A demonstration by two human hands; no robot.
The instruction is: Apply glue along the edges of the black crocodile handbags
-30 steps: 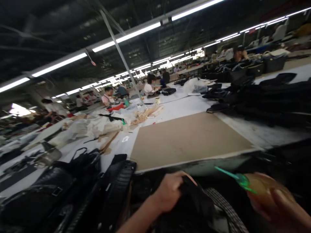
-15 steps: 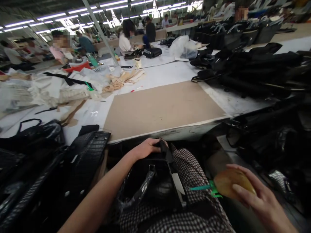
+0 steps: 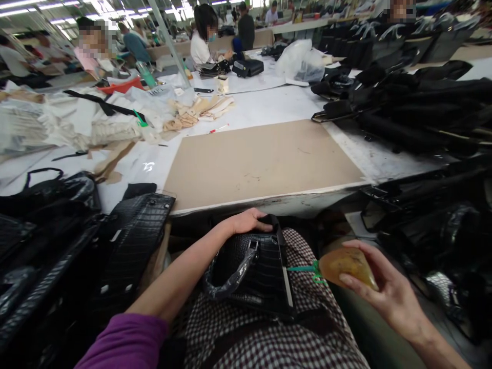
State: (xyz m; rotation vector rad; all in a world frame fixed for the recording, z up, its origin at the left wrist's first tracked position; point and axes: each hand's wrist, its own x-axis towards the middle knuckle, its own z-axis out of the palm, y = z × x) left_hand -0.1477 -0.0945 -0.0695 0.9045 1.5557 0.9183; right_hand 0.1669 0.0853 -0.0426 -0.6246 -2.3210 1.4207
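Observation:
On my lap lies a black crocodile-patterned handbag (image 3: pixel 265 271), its handle wrapped in clear plastic. My left hand (image 3: pixel 249 221) grips the bag's far edge, with the thumb and fingers closed around it. In my right hand (image 3: pixel 378 279) is a yellowish glue bottle (image 3: pixel 344 266) with a green collar and a thin teal nozzle (image 3: pixel 302 268). The nozzle points left, its tip at or very near a pale strip (image 3: pixel 288 288) along the bag's right edge; whether it touches I cannot tell.
A brown board (image 3: pixel 261 159) covers the near part of the white table. Black bag pieces (image 3: pixel 134 236) are stacked at my left, and more black bags (image 3: pixel 415 113) lie at the right. Pale scraps (image 3: pixel 200 110) and another green-tipped bottle (image 3: pixel 142 123) sit at the left. Several people work farther back.
My right hand has brought the glue bottle left and up, its nozzle now at the bag's edge. The bag, with my left hand on it, has shifted slightly right and turned.

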